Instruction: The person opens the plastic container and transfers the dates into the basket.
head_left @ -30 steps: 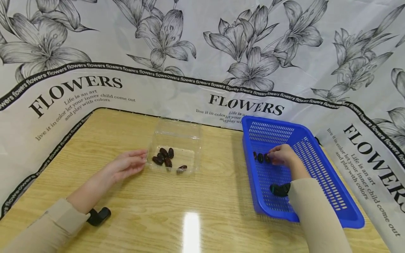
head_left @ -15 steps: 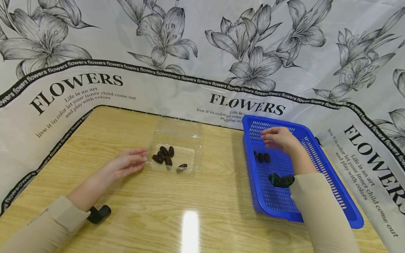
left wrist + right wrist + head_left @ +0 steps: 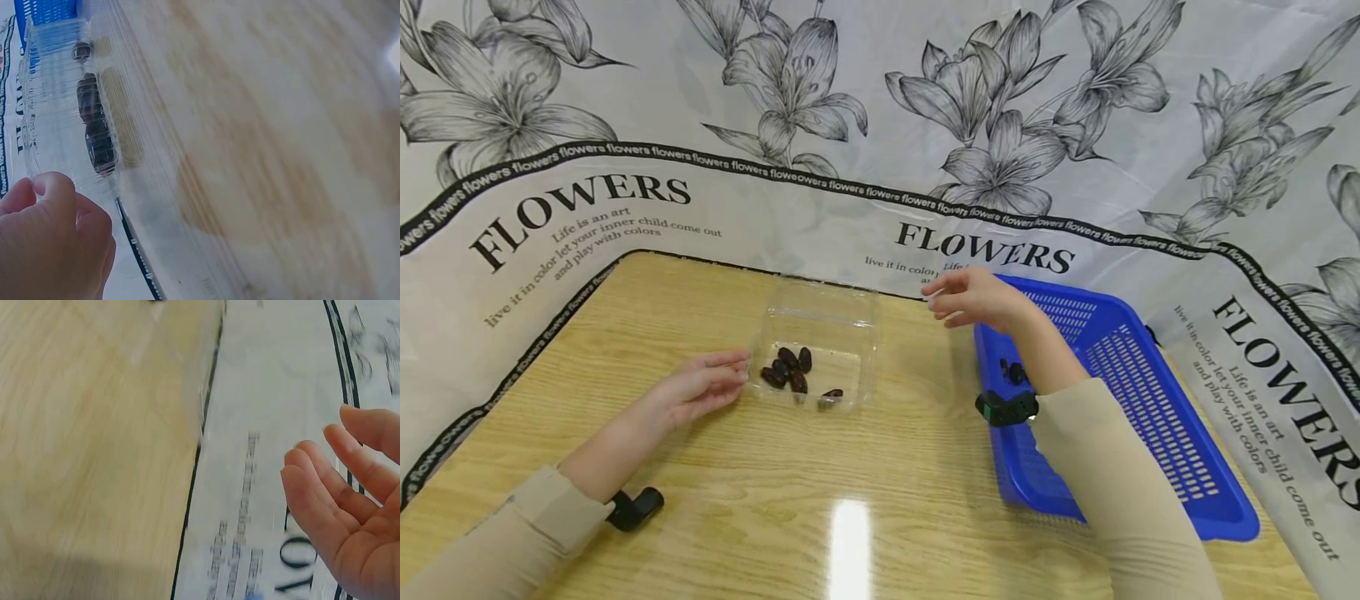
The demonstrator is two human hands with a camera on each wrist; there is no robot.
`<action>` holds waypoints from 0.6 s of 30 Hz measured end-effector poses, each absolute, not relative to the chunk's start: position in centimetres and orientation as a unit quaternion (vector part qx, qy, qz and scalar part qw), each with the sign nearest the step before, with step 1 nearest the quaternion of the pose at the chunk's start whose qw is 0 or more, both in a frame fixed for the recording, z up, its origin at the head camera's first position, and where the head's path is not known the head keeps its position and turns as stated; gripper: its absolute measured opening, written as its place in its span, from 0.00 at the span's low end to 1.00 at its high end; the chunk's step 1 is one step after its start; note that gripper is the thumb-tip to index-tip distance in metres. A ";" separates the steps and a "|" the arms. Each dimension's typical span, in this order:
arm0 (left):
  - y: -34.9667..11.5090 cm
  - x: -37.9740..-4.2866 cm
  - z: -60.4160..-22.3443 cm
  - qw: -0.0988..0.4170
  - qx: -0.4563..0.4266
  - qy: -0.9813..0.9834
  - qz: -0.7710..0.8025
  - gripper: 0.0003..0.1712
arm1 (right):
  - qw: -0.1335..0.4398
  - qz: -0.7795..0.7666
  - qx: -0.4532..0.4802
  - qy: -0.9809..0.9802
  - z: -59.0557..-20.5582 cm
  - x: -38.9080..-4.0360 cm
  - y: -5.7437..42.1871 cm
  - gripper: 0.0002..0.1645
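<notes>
A clear plastic container (image 3: 820,304) sits mid-table with several dark dates (image 3: 790,371) inside. My left hand (image 3: 715,379) lies on the table, its straight fingers touching the container's left wall; the left wrist view shows this hand (image 3: 53,240) beside the container (image 3: 59,75) and dates (image 3: 97,128). My right hand (image 3: 951,302) hovers with relaxed, spread fingers and holds nothing, above the table between the container and a blue mesh basket (image 3: 1123,358). A few dates (image 3: 1011,371) lie in the basket. In the right wrist view the empty palm (image 3: 353,512) faces the cloth.
A flower-printed cloth backdrop (image 3: 880,125) wraps the back and sides of the wooden table (image 3: 820,500). Black camera units sit at my left wrist (image 3: 634,508) and right wrist (image 3: 1006,408). The basket's far corner (image 3: 53,9) shows beyond the container.
My right hand let go of the dates in the basket, rose out of it and moved left towards the container. The left hand stayed against the container.
</notes>
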State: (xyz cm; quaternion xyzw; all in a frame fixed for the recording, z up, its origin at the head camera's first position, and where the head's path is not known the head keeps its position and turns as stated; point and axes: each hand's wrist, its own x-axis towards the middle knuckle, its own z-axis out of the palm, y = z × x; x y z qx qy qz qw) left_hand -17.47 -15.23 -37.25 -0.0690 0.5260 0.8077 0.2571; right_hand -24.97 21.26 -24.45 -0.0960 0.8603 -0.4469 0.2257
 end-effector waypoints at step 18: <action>-15.2 -17.7 -37.6 0.254 -0.070 0.537 0.801 0.37 | 0.304 -0.341 -0.284 0.843 -30.9 -24.4 11.8 0.18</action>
